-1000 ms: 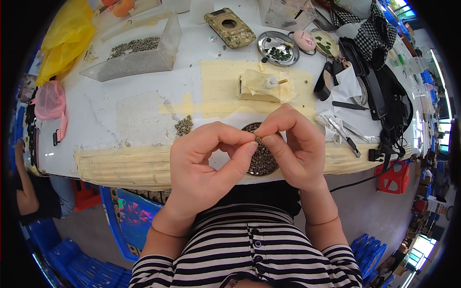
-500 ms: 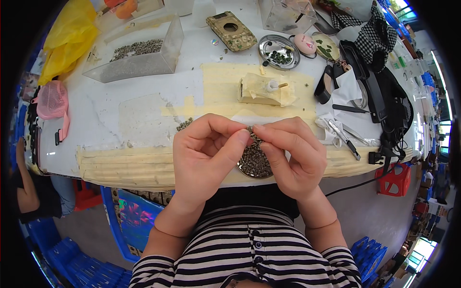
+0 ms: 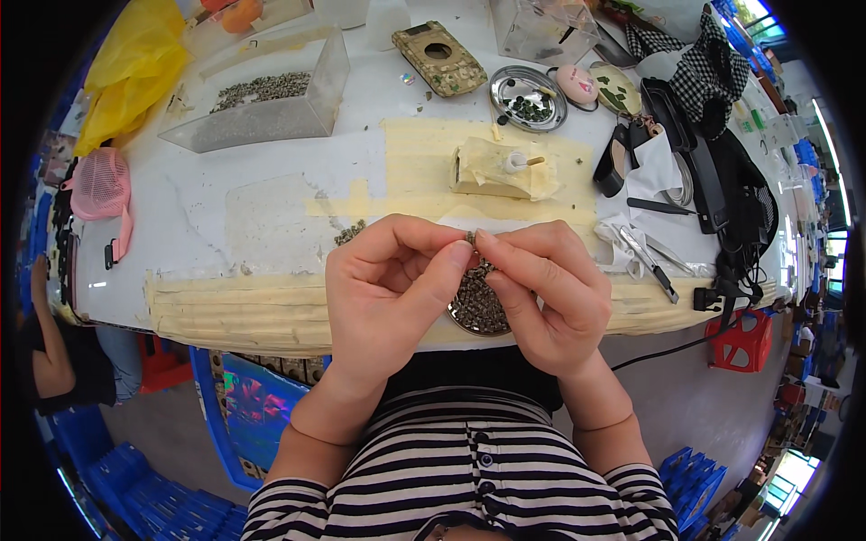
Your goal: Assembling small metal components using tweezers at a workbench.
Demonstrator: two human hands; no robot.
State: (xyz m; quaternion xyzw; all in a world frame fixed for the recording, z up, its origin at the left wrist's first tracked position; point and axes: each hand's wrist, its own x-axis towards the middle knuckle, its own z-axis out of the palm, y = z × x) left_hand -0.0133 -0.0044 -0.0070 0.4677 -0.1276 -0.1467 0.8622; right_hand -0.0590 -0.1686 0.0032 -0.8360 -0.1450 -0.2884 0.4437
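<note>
Over the table's front edge, my left hand (image 3: 377,293) and my right hand (image 3: 557,293) meet fingertip to fingertip. Each one is closed in a pinch of thumb and index finger. A tiny grey-green piece (image 3: 471,238) shows between the fingertips; its exact kind is too small to make out. Just below, a round metal dish (image 3: 456,323) holds a heap of small grey-brown pieces (image 3: 481,307), partly hidden by both hands. More such pieces (image 3: 350,232) lie loose on the table beyond my left hand.
Ahead stands a tape-covered block (image 3: 492,171) with a small white cup and stick. Behind it are a camouflage-patterned toy tank hull (image 3: 439,59) and a metal dish of dark green parts (image 3: 529,99). A clear bin (image 3: 248,131) is far left; a utility knife (image 3: 657,270) lies right.
Both hands keep almost the same pinch. The tiny piece shows slightly more between the fingertips, and the view of the table has shifted a little.
</note>
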